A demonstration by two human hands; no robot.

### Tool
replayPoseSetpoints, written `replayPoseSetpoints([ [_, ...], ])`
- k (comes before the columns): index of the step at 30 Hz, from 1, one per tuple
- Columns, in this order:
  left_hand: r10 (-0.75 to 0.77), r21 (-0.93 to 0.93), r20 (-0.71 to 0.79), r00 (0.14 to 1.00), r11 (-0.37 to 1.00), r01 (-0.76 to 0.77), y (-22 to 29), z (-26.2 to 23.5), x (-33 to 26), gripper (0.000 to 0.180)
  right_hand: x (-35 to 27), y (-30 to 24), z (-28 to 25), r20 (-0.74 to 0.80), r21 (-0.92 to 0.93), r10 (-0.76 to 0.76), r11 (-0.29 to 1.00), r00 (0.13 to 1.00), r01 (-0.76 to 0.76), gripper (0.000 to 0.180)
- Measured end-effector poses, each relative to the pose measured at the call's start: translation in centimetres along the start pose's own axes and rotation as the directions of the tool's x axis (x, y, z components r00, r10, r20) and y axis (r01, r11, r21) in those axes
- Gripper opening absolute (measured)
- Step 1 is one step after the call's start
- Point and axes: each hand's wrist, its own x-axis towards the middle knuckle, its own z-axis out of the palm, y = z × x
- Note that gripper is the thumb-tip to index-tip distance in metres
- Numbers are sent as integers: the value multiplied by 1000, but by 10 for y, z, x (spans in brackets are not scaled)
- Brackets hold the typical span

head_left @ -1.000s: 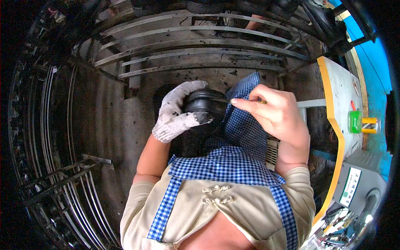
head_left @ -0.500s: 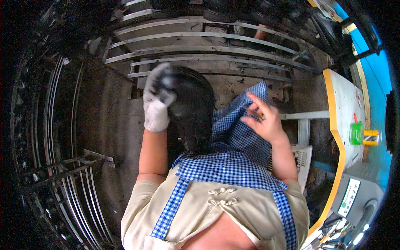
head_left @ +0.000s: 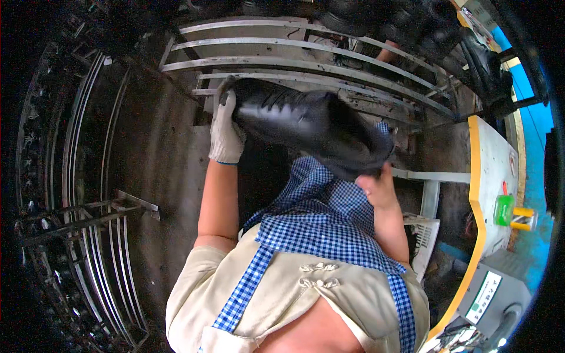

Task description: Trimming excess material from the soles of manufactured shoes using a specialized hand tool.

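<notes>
A black leather lace-up shoe (head_left: 282,120) is held up across the front of me, its toe end at the left and its opening and heel toward the right. My left hand (head_left: 227,138), in a white knit glove, grips the toe end; most of its fingers are hidden behind the shoe. At the heel end, my bare right hand (head_left: 379,189) is closed on the lower edge, slightly blurred, with its fingertips partly hidden. Beneath the shoe hangs my blue-and-white checked apron (head_left: 329,232).
A low metal rail rack (head_left: 259,62) spans the far side, with dark shoes beyond it. Another metal rack (head_left: 97,253) stands at left. On the right, a white table (head_left: 491,150) with a yellow edge bears a green container (head_left: 504,210), a yellow-banded jar (head_left: 524,219) and a grey machine (head_left: 500,288).
The shoe now shows clearly, stretched between both hands. My right hand, earlier apart from it with fingers spread over the apron, has come to its heel end. The left hand has turned.
</notes>
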Motion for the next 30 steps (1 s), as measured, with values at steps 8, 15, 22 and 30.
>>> replayPoseSetpoints([
  [8,-4,445,68,998,895,-27,-13,3,-4,50,-9,3,-17,-90,277,102,958,991,-73,57],
  [15,-156,73,361,919,988,139,-17,35,-33,58,-43,-23,-63,-282,384,-331,821,901,422,62],
  [22,-278,86,369,887,960,266,-35,31,-53,48,-24,-83,-62,-815,-327,-551,694,181,641,36],
  [30,-374,115,358,856,927,357,-37,31,-71,33,105,-134,-129,-738,-406,-639,678,218,613,64],
])
